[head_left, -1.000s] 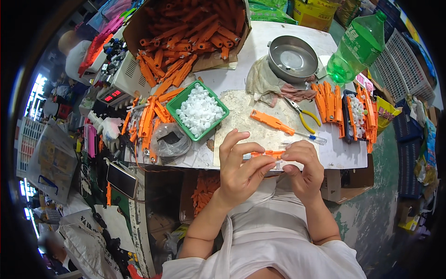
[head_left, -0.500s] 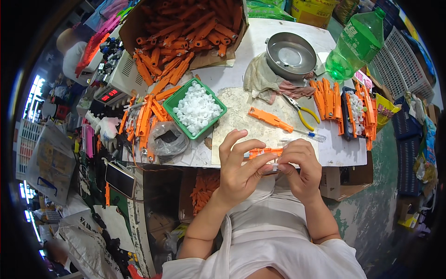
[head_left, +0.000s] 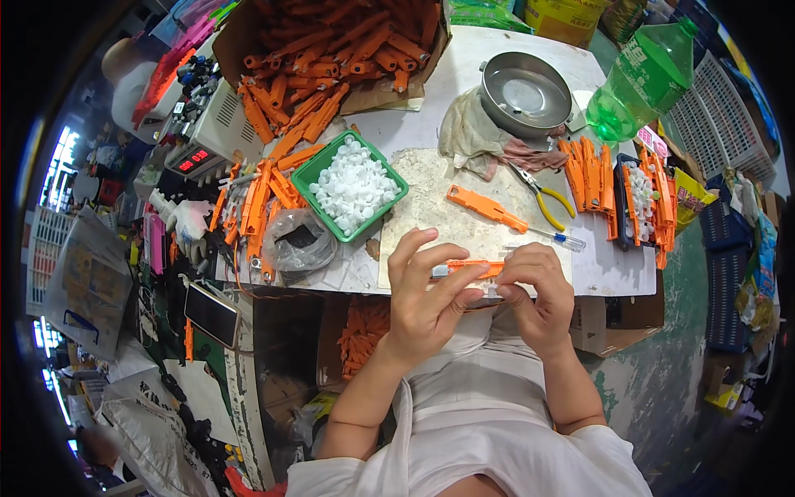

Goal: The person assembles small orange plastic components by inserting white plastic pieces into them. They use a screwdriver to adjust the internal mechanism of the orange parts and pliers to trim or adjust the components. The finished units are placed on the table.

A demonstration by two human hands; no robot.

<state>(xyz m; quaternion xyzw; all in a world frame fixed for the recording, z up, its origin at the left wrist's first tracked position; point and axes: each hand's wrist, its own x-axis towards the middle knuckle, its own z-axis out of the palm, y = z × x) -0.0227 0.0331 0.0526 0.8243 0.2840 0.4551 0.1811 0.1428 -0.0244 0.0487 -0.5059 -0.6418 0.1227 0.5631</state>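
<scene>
Just above the front edge of the table, both my hands are around an orange plastic part (head_left: 489, 270). My left hand (head_left: 422, 306) is closed at its left end, thumb and index finger pinched below it. My right hand (head_left: 538, 296) is closed at the other end and its fingers cover that end. A small white plastic piece (head_left: 492, 291) shows partly between the fingertips of both hands. Farther off lies another long orange part (head_left: 487, 207), with a clear-handled screwdriver (head_left: 566, 241) beside its tip. Yellow-handled pliers (head_left: 550, 204) rest behind the screwdriver.
A green basket (head_left: 321, 217) of white caps stands left, near a clear plastic bag (head_left: 300, 250). Behind is a cardboard box (head_left: 432, 76) of orange parts. A metal bowl (head_left: 553, 116), a rag (head_left: 462, 137), a green bottle (head_left: 642, 79) and stacked orange parts (head_left: 590, 178) stand right.
The small white piece below the orange part shows less now, more covered by my fingertips. Both hands stay nearly in place. The whole view has shifted slightly.
</scene>
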